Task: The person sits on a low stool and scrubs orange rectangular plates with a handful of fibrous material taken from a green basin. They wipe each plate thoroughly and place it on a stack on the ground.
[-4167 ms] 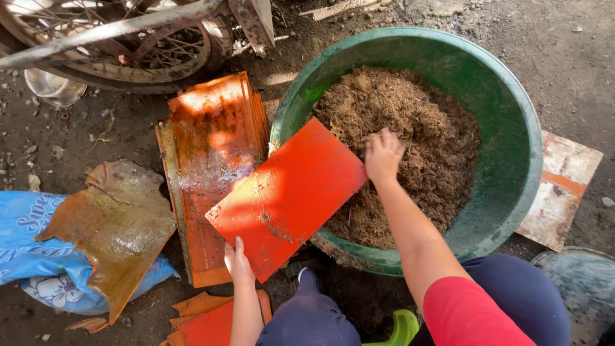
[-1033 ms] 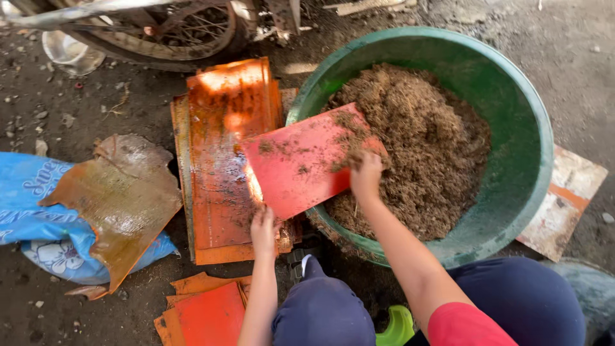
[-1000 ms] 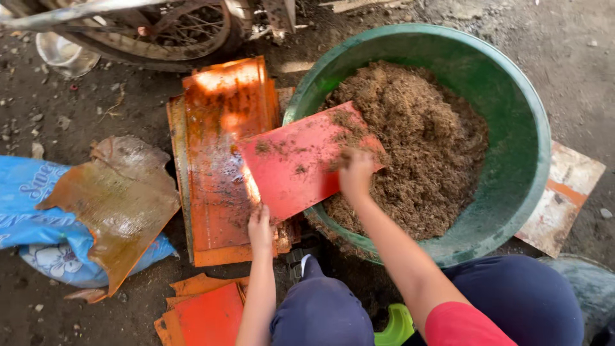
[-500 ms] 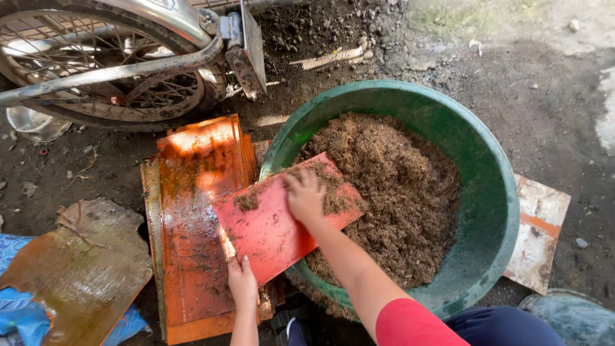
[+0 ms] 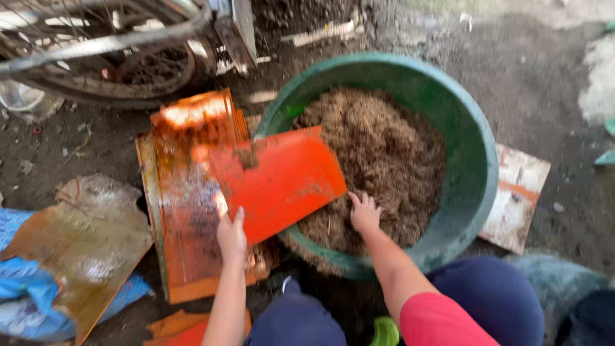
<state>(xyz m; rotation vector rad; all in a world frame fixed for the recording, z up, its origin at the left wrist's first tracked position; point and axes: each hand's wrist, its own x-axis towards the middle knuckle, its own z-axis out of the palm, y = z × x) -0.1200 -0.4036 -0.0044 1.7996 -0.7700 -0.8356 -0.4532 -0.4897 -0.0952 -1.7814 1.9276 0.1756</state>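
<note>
While your left hand pinches the near-left corner of the orange sheet, keep that grip firm so the sheet stays tipped over the basin rim. The sheet lies between the stacked orange sheets on the left and the brown fibre in the basin, its right edge over the fibre. Its long axis runs left to right, rising slightly toward the far right, with the near-left corner pointing at you. Your right hand rests open, fingers spread, on the fibre just beside the sheet's near-right corner (it seems to grip nothing, though blur makes that hard to confirm). Gather fibre with a cupped palm and spread it evenly, working from the basin side. A wheel stands far left.
</note>
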